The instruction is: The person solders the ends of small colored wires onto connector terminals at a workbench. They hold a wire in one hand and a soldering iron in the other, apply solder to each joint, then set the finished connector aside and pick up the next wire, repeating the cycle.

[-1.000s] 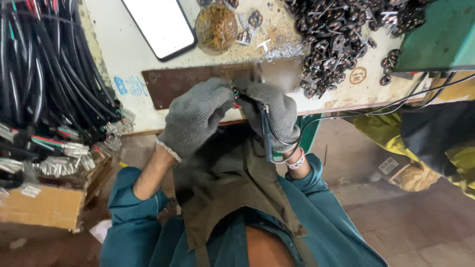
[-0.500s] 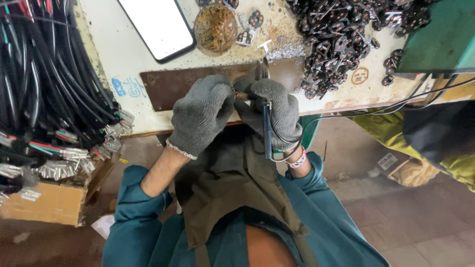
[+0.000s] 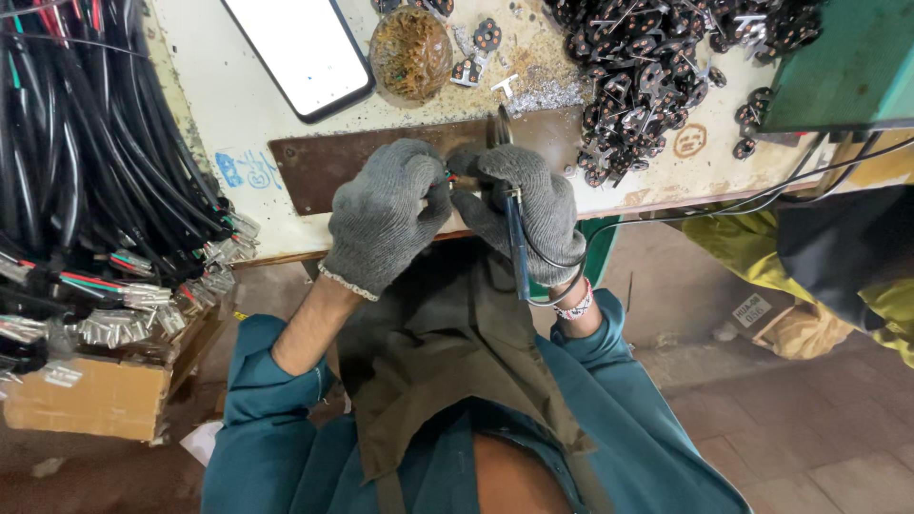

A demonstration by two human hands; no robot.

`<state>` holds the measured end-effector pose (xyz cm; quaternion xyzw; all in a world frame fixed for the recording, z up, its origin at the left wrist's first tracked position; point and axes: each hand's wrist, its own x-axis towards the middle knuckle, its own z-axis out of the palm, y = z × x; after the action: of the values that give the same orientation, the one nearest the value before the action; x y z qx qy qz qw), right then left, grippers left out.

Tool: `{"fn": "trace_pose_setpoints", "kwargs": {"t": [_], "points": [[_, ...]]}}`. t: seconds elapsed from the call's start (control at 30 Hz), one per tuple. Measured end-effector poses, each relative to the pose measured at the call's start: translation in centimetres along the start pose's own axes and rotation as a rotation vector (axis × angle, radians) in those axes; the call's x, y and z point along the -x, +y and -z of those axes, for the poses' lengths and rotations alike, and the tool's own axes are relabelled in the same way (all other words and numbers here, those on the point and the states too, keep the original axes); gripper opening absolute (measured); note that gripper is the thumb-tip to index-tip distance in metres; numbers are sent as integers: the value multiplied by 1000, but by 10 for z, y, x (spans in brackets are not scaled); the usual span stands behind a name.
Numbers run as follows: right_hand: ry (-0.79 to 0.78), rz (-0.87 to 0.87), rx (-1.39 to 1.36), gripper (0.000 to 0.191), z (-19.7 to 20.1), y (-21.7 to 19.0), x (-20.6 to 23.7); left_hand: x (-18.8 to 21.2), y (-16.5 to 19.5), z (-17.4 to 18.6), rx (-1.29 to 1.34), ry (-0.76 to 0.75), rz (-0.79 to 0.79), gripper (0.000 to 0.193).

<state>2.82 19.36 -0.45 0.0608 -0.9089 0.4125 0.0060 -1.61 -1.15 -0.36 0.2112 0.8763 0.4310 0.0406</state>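
We look straight down from the head camera, close over our gloved left hand and right hand at the near edge of the workbench. It is our only view, probably tipped slightly toward our lap, so no second view shares the scene.

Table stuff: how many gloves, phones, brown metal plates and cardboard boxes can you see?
Gloves: 2, on the left hand and the right hand
Phone: 1
Brown plate: 1
Cardboard box: 1
Total: 5
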Motion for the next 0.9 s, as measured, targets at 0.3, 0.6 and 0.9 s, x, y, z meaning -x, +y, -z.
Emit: {"fn": "trace_pose_setpoints", "kwargs": {"t": [0.3, 0.6, 0.9], "points": [[109, -31, -50, 38, -9, 19, 41, 0, 2, -6, -63, 41, 2, 16], [2, 97, 64, 23, -7, 26, 44, -1, 3, -6, -38, 40, 18, 20], [-98, 176, 37, 28, 7, 7, 20, 4, 6, -11, -23, 36, 51, 22]]}}
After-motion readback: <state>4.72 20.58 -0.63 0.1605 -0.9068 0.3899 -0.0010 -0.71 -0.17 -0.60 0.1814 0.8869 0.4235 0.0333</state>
